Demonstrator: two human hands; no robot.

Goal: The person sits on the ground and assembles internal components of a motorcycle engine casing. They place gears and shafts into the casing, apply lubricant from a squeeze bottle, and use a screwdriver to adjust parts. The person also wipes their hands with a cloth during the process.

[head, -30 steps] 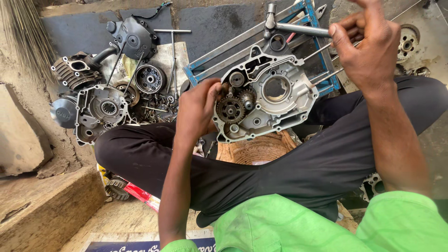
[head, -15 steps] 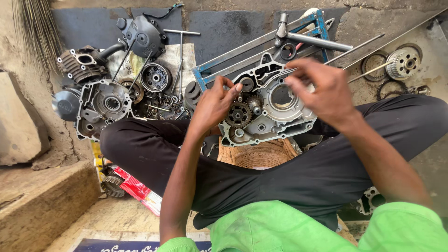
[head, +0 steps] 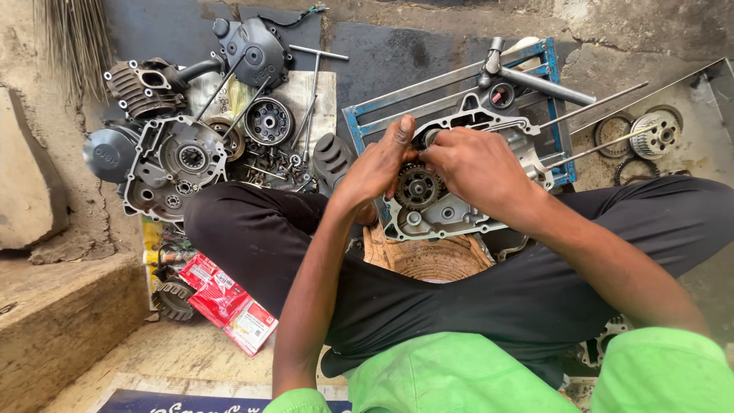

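I sit cross-legged on the ground. The engine crankcase half (head: 466,183) lies flat in front of my legs with its open face up, resting partly on a round wooden block (head: 428,256) near me and partly on a blue metal frame (head: 451,84) on the far side. Its long axis runs left to right across the scene, and its narrower end reaches far-right toward two long steel rods (head: 596,126) lying across the frame.

To the left, well apart from the crankcase half, a second case cover (head: 172,164) lies flat among loose parts: a finned cylinder (head: 141,84) at far left, a dark side cover (head: 256,50) beyond it, a round rotor (head: 267,121) and a T-handle wrench (head: 313,92) lying along the near-far direction. Red packets (head: 225,302) lie on the ground near my left knee. At far right, toothed clutch rings (head: 657,130) lie on the concrete.

My right hand (head: 474,164) rests palm down over the middle of the crankcase half, fingers curled and pinched toward its far-left corner; what they pinch is hidden. My left hand (head: 378,160) sits at the left edge of the case, thumb and fingertips closed against the same spot, touching the right fingertips. A gear (head: 417,186) sits in the case just near of both hands, axis vertical.
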